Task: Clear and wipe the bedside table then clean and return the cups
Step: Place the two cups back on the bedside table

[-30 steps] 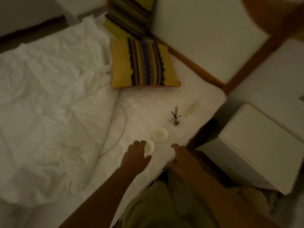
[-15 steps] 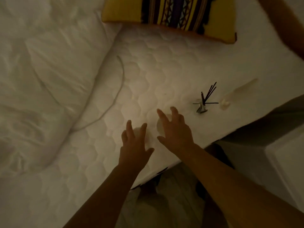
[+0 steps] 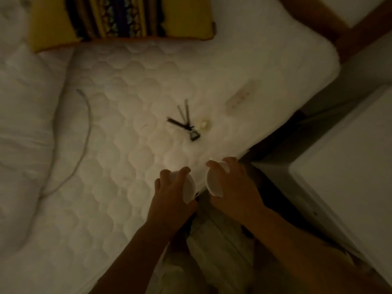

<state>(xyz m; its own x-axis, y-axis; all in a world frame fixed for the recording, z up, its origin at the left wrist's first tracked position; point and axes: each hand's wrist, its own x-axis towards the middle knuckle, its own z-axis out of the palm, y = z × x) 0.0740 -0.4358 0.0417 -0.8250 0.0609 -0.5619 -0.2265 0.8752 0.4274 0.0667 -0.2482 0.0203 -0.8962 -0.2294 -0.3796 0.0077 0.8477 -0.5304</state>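
Two small white cups are lifted at the near edge of the quilted white mattress [image 3: 148, 158]. My left hand [image 3: 171, 198] grips one white cup [image 3: 189, 188], tilted on its side. My right hand [image 3: 235, 185] grips the other white cup [image 3: 213, 184], its mouth turned toward the left. The white bedside table [image 3: 347, 166] stands at the right, only its top and front edge showing. Much of each cup is hidden by my fingers.
On the mattress lie a small holder with dark sticks [image 3: 186, 124], a small pale cap [image 3: 204, 125], a long pale flat item [image 3: 241, 96] and a thin cord [image 3: 84, 134]. A yellow patterned cushion [image 3: 118, 20] lies at the top. A rumpled white duvet [image 3: 25, 124] fills the left.
Both hands have closed on the two cups and drawn them back to the mattress edge, tilting them. The view has shifted closer and to the right.
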